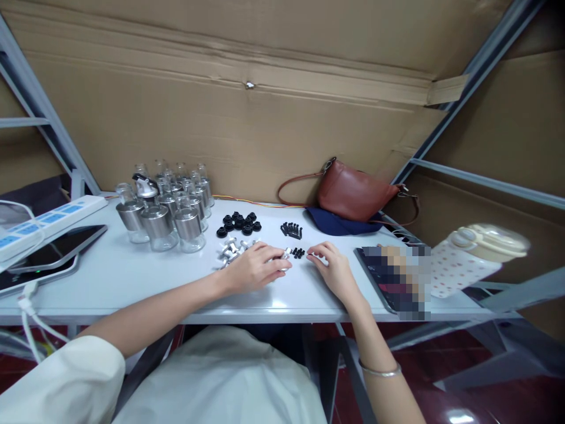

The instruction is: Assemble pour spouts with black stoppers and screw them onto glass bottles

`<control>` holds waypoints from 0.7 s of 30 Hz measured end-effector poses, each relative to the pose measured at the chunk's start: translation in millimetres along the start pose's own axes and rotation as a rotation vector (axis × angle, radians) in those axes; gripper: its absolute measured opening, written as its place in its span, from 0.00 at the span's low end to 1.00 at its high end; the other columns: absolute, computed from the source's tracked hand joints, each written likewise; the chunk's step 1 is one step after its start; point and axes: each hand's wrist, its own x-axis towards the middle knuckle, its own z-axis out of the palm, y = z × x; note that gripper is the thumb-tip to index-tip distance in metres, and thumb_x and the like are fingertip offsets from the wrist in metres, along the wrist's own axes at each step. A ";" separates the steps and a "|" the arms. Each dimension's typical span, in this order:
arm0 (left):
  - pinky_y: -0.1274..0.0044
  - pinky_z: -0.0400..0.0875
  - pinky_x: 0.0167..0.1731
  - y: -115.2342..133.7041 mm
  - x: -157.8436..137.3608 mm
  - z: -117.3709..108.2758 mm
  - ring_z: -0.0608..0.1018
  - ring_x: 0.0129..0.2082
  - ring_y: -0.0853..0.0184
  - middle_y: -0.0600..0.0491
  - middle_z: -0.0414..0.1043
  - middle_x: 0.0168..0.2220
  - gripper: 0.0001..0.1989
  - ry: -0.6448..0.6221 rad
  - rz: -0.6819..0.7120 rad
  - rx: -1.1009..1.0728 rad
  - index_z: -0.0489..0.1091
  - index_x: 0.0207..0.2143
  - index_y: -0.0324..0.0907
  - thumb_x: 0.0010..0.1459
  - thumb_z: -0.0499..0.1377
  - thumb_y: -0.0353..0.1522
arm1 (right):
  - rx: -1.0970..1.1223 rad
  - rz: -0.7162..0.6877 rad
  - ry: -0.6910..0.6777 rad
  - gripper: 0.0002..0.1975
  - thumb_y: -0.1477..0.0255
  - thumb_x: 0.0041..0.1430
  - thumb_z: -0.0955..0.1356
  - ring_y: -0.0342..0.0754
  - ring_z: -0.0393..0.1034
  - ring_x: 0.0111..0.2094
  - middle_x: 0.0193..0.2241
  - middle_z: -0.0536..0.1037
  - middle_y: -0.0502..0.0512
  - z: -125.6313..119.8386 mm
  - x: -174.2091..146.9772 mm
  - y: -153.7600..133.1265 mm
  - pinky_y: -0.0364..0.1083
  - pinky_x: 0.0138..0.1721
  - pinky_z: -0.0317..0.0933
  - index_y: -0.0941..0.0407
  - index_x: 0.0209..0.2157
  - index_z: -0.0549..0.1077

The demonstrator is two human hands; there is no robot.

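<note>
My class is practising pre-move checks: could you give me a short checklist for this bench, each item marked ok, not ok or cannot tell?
1. Left hand holding a silver piece: ok.
2. Right hand gripping a part: cannot tell; anything there is too small to make out.
3. Small black pieces grouped between the hands: ok.
4. Long black pieces in their own cluster: ok.
5. Round black parts grouped together: ok.
6. Glass bottles all topped: not ok; front ones have bare necks.

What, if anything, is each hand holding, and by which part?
Left hand: a small silver fitting, pinched, exact grip spot hidden. Right hand: cannot tell.
</note>
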 end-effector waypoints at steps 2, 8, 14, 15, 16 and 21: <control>0.72 0.67 0.41 -0.3 -0.9 0.6 0.75 0.40 0.66 0.45 0.74 0.41 0.11 -0.018 -0.001 -0.005 0.66 0.44 0.38 0.66 0.46 0.31 | 0.027 0.029 -0.044 0.05 0.72 0.59 0.63 0.51 0.69 0.33 0.31 0.74 0.55 0.7 -0.3 0.8 0.49 0.38 0.63 0.54 0.33 0.70; 0.73 0.67 0.41 -0.7 -0.8 0.1 0.76 0.40 0.66 0.45 0.74 0.41 0.11 -0.042 -0.005 -0.017 0.67 0.44 0.38 0.66 0.47 0.31 | 0.056 0.060 -0.140 0.06 0.74 0.57 0.62 0.51 0.71 0.35 0.33 0.76 0.56 5.9 -1.6 2.4 0.49 0.39 0.64 0.55 0.33 0.71; 0.73 0.66 0.41 -0.8 -0.2 0.5 0.75 0.41 0.66 0.45 0.74 0.41 0.12 -0.085 -0.019 -0.020 0.67 0.44 0.38 0.66 0.46 0.32 | 0.076 0.092 -0.157 0.05 0.75 0.57 0.63 0.49 0.69 0.31 0.31 0.75 0.53 5.3 -2.7 5.5 0.48 0.37 0.63 0.55 0.35 0.69; 0.73 0.66 0.41 -0.8 -0.2 0.7 0.75 0.40 0.66 0.45 0.74 0.41 0.12 -0.082 -0.019 -0.020 0.67 0.44 0.38 0.66 0.47 0.32 | 0.066 0.078 -0.153 0.04 0.74 0.57 0.63 0.49 0.69 0.32 0.31 0.74 0.53 4.5 -2.7 5.4 0.48 0.37 0.62 0.55 0.35 0.69; 0.73 0.66 0.41 -0.8 -0.1 0.7 0.75 0.40 0.66 0.45 0.74 0.40 0.12 -0.078 -0.019 -0.019 0.67 0.44 0.38 0.66 0.47 0.32 | 0.054 0.061 -0.153 0.04 0.74 0.58 0.63 0.49 0.69 0.32 0.31 0.74 0.53 3.7 -2.7 4.8 0.48 0.37 0.62 0.55 0.34 0.69; 0.73 0.66 0.39 -0.1 0.9 -0.2 0.75 0.38 0.66 0.46 0.74 0.40 0.11 -0.056 -0.013 -0.018 0.68 0.43 0.38 0.66 0.48 0.32 | 0.029 0.003 -0.178 0.04 0.71 0.59 0.65 0.50 0.68 0.35 0.32 0.72 0.54 3.3 -2.6 -5.1 0.48 0.38 0.62 0.55 0.33 0.70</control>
